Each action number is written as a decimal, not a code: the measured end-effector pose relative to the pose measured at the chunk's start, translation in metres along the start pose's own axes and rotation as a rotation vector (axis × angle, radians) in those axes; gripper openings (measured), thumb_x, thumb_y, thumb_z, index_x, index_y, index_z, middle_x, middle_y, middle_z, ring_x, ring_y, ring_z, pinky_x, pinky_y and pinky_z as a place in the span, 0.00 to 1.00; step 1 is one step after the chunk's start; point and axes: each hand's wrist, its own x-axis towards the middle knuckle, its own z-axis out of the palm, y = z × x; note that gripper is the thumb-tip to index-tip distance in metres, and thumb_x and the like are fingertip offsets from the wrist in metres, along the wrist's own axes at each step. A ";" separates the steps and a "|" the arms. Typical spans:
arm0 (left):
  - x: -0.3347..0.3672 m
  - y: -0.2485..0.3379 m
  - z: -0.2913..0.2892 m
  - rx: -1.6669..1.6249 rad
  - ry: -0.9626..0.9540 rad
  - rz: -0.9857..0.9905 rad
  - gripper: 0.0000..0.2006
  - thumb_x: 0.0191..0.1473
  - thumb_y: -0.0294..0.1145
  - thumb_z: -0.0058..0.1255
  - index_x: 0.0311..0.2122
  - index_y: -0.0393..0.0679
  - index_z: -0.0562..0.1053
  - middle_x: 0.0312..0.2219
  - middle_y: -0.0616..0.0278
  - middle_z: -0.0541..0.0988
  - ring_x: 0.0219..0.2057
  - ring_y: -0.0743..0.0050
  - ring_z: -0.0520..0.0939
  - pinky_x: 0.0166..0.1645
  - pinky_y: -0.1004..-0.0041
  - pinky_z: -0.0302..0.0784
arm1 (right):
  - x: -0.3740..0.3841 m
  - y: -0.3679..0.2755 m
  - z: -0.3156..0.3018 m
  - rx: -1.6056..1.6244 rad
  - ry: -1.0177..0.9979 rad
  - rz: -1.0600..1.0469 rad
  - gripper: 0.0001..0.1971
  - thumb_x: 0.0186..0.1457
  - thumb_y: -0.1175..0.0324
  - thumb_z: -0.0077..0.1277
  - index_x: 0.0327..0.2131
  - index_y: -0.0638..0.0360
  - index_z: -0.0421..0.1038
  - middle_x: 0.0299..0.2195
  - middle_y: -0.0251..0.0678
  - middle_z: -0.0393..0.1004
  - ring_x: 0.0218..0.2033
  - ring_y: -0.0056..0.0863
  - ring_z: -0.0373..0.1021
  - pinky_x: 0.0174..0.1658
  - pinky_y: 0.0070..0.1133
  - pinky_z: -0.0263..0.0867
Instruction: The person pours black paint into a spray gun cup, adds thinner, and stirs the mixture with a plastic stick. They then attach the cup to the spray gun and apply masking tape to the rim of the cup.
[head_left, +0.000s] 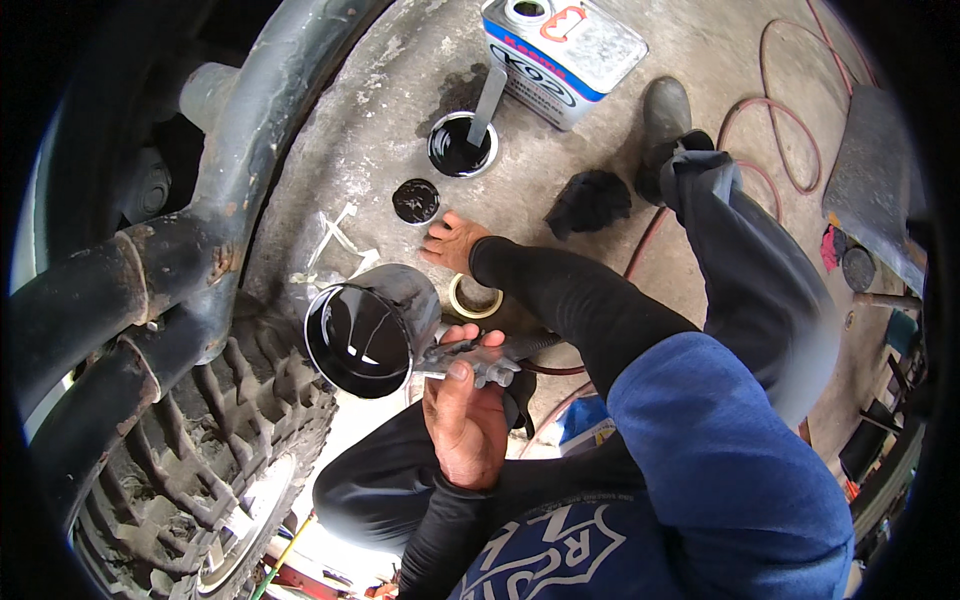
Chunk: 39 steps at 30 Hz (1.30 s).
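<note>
In my left hand [465,430] I hold a grey metal spray gun [490,363], thumb and fingers closed round it. Right against the gun is a dark cylindrical cup [400,300], its wide mouth uncovered and its inside glossy black; how the two join is hidden. My right hand [455,241] reaches down to the floor with its fingers apart and nothing visible in them. Just beyond the fingertips lies a round, black-coated lid [416,201]. A roll of masking tape [475,297] lies beside the right wrist. Farther off stands a can of black paint [462,146] with a flat stirring stick [488,105] leaning in it.
A rectangular metal tin [570,60] stands behind the paint can. A black crumpled rag [588,204] lies right of my hand. At left are thick black tubes [190,260] and a knobbly tyre [230,410]. A reddish hose [770,110] loops across the concrete.
</note>
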 end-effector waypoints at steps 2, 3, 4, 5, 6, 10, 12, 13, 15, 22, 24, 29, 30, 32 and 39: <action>0.000 0.001 0.002 0.013 -0.015 0.011 0.25 0.61 0.40 0.49 0.58 0.38 0.63 0.53 0.55 0.71 0.55 0.59 0.73 0.58 0.59 0.67 | 0.002 -0.002 0.004 -0.018 0.027 0.004 0.22 0.58 0.65 0.41 0.57 0.40 0.67 0.49 0.14 0.67 0.52 0.22 0.57 0.55 0.32 0.48; 0.000 0.001 0.003 0.020 0.011 0.002 0.25 0.60 0.40 0.49 0.58 0.38 0.63 0.53 0.56 0.71 0.55 0.60 0.73 0.58 0.59 0.67 | 0.003 -0.004 0.005 -0.037 0.032 0.011 0.22 0.58 0.65 0.41 0.57 0.40 0.67 0.48 0.14 0.67 0.52 0.22 0.57 0.55 0.32 0.48; -0.001 0.002 0.004 -0.102 0.018 -0.004 0.23 0.57 0.31 0.53 0.56 0.37 0.65 0.51 0.56 0.72 0.53 0.58 0.75 0.55 0.62 0.68 | 0.003 -0.005 0.007 -0.020 0.015 0.009 0.22 0.58 0.65 0.41 0.56 0.40 0.67 0.47 0.14 0.68 0.52 0.22 0.57 0.55 0.31 0.48; -0.001 0.003 0.005 -0.095 0.012 -0.005 0.22 0.57 0.31 0.53 0.56 0.38 0.65 0.51 0.56 0.72 0.52 0.58 0.75 0.55 0.62 0.68 | 0.004 -0.005 0.007 -0.050 0.040 0.014 0.22 0.58 0.65 0.41 0.56 0.41 0.67 0.46 0.14 0.68 0.52 0.22 0.57 0.55 0.31 0.48; -0.001 0.003 0.006 -0.097 0.010 -0.006 0.22 0.57 0.31 0.53 0.56 0.38 0.65 0.51 0.56 0.72 0.52 0.58 0.75 0.55 0.62 0.68 | 0.005 -0.006 0.008 -0.045 0.043 0.010 0.22 0.58 0.65 0.41 0.56 0.41 0.67 0.46 0.14 0.68 0.52 0.22 0.57 0.55 0.31 0.48; -0.001 0.004 0.008 -0.105 0.009 -0.012 0.22 0.57 0.31 0.53 0.55 0.39 0.65 0.50 0.57 0.72 0.52 0.59 0.75 0.54 0.61 0.68 | 0.005 -0.005 0.008 -0.028 0.018 0.017 0.22 0.57 0.65 0.42 0.56 0.42 0.68 0.45 0.16 0.68 0.52 0.23 0.57 0.56 0.31 0.48; 0.000 0.004 0.007 -0.109 0.011 -0.017 0.21 0.57 0.31 0.53 0.55 0.39 0.66 0.50 0.57 0.72 0.52 0.59 0.75 0.54 0.61 0.68 | 0.002 -0.004 0.006 -0.019 0.007 0.026 0.22 0.57 0.64 0.43 0.56 0.44 0.67 0.46 0.18 0.68 0.52 0.23 0.57 0.56 0.32 0.48; 0.000 0.003 0.007 -0.109 0.011 -0.019 0.21 0.57 0.31 0.53 0.55 0.39 0.66 0.50 0.58 0.72 0.52 0.60 0.75 0.54 0.61 0.68 | 0.001 -0.003 0.005 -0.014 0.012 0.029 0.22 0.57 0.64 0.43 0.57 0.44 0.67 0.46 0.19 0.68 0.52 0.23 0.57 0.56 0.32 0.48; 0.000 0.003 0.007 -0.107 0.008 -0.020 0.21 0.57 0.32 0.53 0.55 0.39 0.66 0.50 0.58 0.72 0.52 0.60 0.75 0.54 0.61 0.68 | -0.003 -0.001 0.002 -0.020 0.011 0.031 0.23 0.57 0.64 0.44 0.57 0.45 0.66 0.47 0.21 0.68 0.53 0.24 0.56 0.56 0.32 0.47; 0.002 0.001 0.008 -0.002 -0.027 0.007 0.22 0.60 0.39 0.49 0.55 0.39 0.65 0.51 0.57 0.72 0.53 0.60 0.75 0.56 0.58 0.69 | -0.009 0.001 -0.006 -0.048 -0.007 0.077 0.24 0.57 0.63 0.44 0.59 0.47 0.65 0.48 0.23 0.67 0.55 0.26 0.54 0.57 0.36 0.47; 0.002 0.000 0.009 -0.011 -0.018 0.004 0.21 0.60 0.38 0.49 0.54 0.39 0.65 0.50 0.57 0.72 0.53 0.60 0.75 0.56 0.59 0.69 | -0.010 0.002 -0.011 -0.023 -0.047 0.090 0.27 0.55 0.62 0.47 0.60 0.47 0.63 0.48 0.25 0.67 0.55 0.27 0.54 0.57 0.37 0.47; 0.003 -0.002 0.012 -0.020 -0.017 0.017 0.20 0.60 0.36 0.50 0.54 0.39 0.66 0.50 0.57 0.73 0.52 0.60 0.75 0.54 0.60 0.71 | -0.029 0.014 -0.041 0.150 -0.210 0.148 0.42 0.42 0.60 0.59 0.64 0.49 0.56 0.49 0.33 0.67 0.55 0.31 0.55 0.55 0.37 0.48; 0.003 -0.002 0.013 -0.033 -0.009 0.018 0.19 0.60 0.36 0.50 0.53 0.39 0.66 0.49 0.57 0.73 0.52 0.61 0.75 0.54 0.60 0.71 | -0.035 0.017 -0.052 0.202 -0.255 0.167 0.44 0.40 0.60 0.60 0.64 0.49 0.55 0.50 0.34 0.67 0.55 0.32 0.55 0.54 0.37 0.48; 0.003 -0.002 0.014 -0.043 -0.014 0.031 0.19 0.59 0.35 0.52 0.53 0.40 0.67 0.48 0.57 0.74 0.51 0.61 0.76 0.53 0.60 0.72 | -0.048 0.022 -0.077 0.308 -0.250 0.234 0.44 0.40 0.60 0.59 0.64 0.50 0.55 0.50 0.37 0.67 0.55 0.33 0.56 0.53 0.38 0.49; 0.005 -0.009 0.015 -0.123 -0.042 0.018 0.13 0.57 0.33 0.54 0.46 0.45 0.71 0.44 0.66 0.75 0.47 0.67 0.77 0.52 0.60 0.71 | -0.099 0.054 -0.182 0.375 -0.107 0.445 0.40 0.37 0.56 0.60 0.59 0.47 0.63 0.47 0.43 0.71 0.52 0.42 0.63 0.46 0.46 0.60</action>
